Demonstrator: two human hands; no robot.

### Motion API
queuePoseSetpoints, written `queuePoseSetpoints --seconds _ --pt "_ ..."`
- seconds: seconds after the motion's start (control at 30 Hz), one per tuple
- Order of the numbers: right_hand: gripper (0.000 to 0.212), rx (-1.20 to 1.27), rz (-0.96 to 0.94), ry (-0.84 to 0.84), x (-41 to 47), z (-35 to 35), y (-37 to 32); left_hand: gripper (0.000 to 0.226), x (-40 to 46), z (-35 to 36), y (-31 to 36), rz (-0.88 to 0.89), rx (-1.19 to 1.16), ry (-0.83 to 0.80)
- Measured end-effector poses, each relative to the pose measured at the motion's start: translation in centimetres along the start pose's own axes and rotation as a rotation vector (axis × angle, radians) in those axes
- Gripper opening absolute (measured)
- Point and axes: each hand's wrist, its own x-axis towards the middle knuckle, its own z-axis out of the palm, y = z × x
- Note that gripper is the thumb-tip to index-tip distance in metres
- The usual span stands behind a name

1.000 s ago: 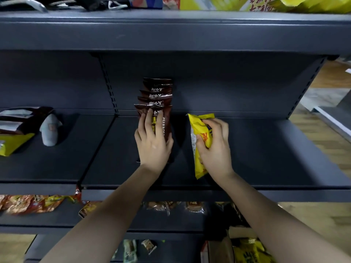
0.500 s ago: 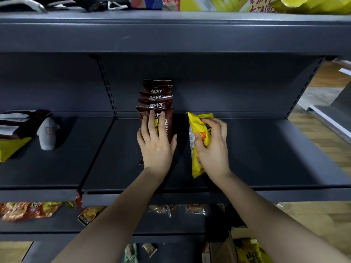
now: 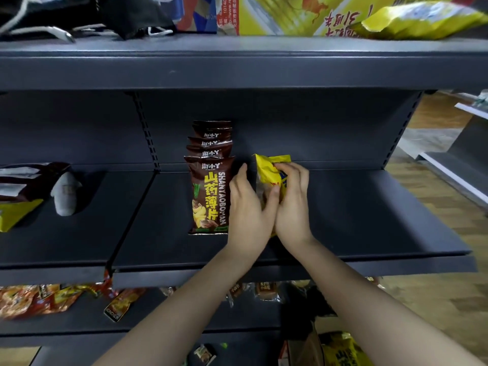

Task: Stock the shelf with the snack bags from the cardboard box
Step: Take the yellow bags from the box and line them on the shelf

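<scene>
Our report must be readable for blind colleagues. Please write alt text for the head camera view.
Two bare hands stand a yellow snack bag on a dark metal shelf, right of a row of brown snack bags. The right hand grips the yellow bag; the left hand steadies it with its thumb.
</scene>
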Motion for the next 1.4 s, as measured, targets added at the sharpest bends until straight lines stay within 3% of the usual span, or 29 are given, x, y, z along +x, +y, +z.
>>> queuePoseSetpoints --seconds 0.23,0.43,0.5,0.57,0.67,0.9,1.1,1.23,1.4 --pt "0.069 0.110 0.079 -0.137 -0.3 -0.6 0.3 0.046 3.3 0.6 -1.1 -0.287 -0.229 -0.100" --pt "0.083 0.232 0.414 -0.292 -1.1 -2.4 1.5 0.015 3.8 0.4 -1.5 -0.294 -0.220 -0.134" --pt "0.074 0.257 0.527 -0.393 -1.1 -3.2 2.0 0.009 3.9 0.7 -1.4 -0.292 -0.213 -0.143" --pt "0.052 0.282 0.543 -0.480 -1.1 -3.8 2.8 0.008 4.1 1.0 -1.3 -0.288 -0.212 -0.138" --pt "0.033 0.290 0.518 -0.475 -1.0 -3.7 3.5 0.007 4.4 1.6 -1.1 -0.275 -0.214 -0.095" --pt "0.036 0.161 0.470 -0.508 -0.3 -1.7 4.7 0.010 5.7 2.7 -1.1 -0.295 -0.225 0.055" --pt "0.018 0.114 0.496 -0.420 1.5 0.5 6.1 0.023 7.0 3.1 -2.4 -0.318 -0.130 -0.044" --pt "0.023 0.103 0.545 -0.369 3.5 2.2 6.9 0.038 7.2 3.1 -3.7 -0.353 -0.018 -0.057" --pt "0.026 -0.007 0.583 -0.315 5.8 4.3 8.3 0.038 7.1 3.7 -5.0 -0.330 0.008 -0.098"
